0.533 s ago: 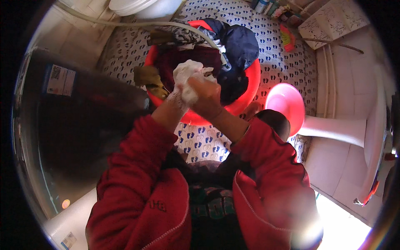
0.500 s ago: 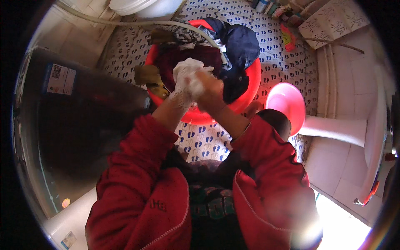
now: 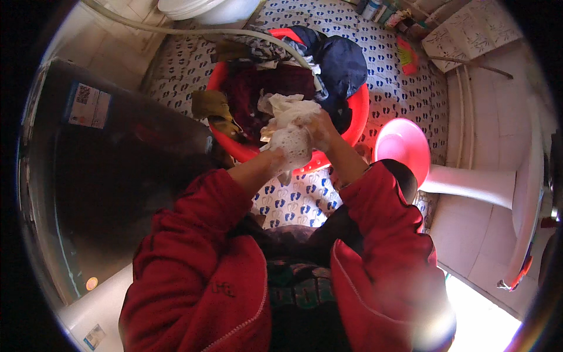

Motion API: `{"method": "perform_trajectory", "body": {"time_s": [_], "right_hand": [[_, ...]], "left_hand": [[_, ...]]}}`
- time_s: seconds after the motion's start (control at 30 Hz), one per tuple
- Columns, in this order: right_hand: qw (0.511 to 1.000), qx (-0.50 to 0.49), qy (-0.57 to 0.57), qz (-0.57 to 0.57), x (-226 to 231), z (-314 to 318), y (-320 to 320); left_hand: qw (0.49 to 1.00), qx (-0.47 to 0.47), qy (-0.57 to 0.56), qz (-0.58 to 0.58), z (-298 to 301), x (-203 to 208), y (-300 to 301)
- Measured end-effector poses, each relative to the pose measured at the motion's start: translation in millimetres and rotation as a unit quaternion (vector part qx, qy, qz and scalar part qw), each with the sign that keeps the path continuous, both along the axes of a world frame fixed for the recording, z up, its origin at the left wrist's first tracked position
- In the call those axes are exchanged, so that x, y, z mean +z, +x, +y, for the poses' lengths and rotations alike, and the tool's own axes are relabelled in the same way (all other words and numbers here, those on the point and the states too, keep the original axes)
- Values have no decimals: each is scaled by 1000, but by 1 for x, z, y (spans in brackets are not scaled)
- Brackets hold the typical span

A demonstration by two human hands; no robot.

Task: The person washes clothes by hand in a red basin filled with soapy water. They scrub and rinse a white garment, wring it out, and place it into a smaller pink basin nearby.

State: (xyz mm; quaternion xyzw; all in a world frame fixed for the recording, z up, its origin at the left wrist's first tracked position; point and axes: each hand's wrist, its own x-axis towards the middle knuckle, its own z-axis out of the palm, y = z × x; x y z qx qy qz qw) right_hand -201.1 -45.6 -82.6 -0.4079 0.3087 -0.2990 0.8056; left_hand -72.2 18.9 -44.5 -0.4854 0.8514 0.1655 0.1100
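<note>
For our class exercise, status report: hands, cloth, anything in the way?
Left hand foamy, right hand alongside; both gripping white cloth. Cloth bunched above red basin. Pale hose crosses basin's far side, beyond hands.

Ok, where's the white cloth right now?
In the head view, just above centre, the white cloth is in the soapy hands, over the red tub.
</note>
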Motion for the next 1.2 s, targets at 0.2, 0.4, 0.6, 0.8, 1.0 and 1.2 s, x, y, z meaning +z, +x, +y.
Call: {"method": "perform_trajectory", "body": {"time_s": [0.2, 0.4, 0.6, 0.8, 1.0, 1.2], "right_hand": [[928, 63, -350, 115, -27, -30, -15], [994, -49, -88, -43, -18, -56, -11], [772, 84, -422, 467, 34, -30, 15], [694, 83, -595, 398, 85, 39, 22], [716, -28, -627, 306, 73, 51, 20], [760, -202, -436, 438, 25, -27, 12]], "left_hand": [[990, -130, 4, -57, 22, 10, 0], [859, 107, 173, 469, 27, -10, 4], [252, 342, 410, 807, -14, 26, 31], [532, 334, 182, 756, -42, -18, 61], [894, 250, -8, 373, -44, -31, 56], [910, 217, -252, 248, -30, 69, 1]]}}
